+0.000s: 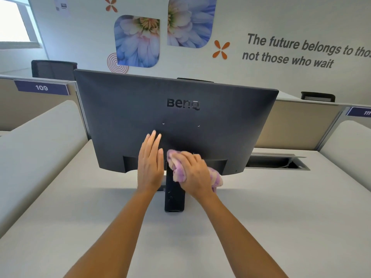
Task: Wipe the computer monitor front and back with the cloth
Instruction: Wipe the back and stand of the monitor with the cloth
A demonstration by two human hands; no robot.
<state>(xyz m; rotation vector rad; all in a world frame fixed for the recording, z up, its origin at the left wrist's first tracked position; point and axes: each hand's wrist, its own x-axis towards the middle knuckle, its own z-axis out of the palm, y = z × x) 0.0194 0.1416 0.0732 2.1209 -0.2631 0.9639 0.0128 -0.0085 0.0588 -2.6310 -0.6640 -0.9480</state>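
The BenQ monitor (176, 117) is positioned on a white desk (261, 217) with its dark grey rear panel turned toward the camera; the raised brand lettering is seen near the upper middle of the panel. The monitor is carried by a black stand (174, 195), whose column is seen rising from the desk to the lower middle of the panel.

The left hand (150, 167) is laid flat against the lower rear panel – fingers straight and together, nothing grasped. The right hand (193, 173) is clenched round a bunched pink-and-purple cloth (177, 169), which is pressed against the lower edge of the panel where the stand column meets it (just beside the left hand). Part of the cloth is seen protruding from both sides of the fist.

An open cable hatch (277, 162) is recessed in the desk to the right of the monitor. Low partitions (291, 125) are located behind the desk – a purple plate marked 109 (41, 87) is mounted on the left one. Flower prints (137, 41) and printed lettering are carried on the wall beyond.
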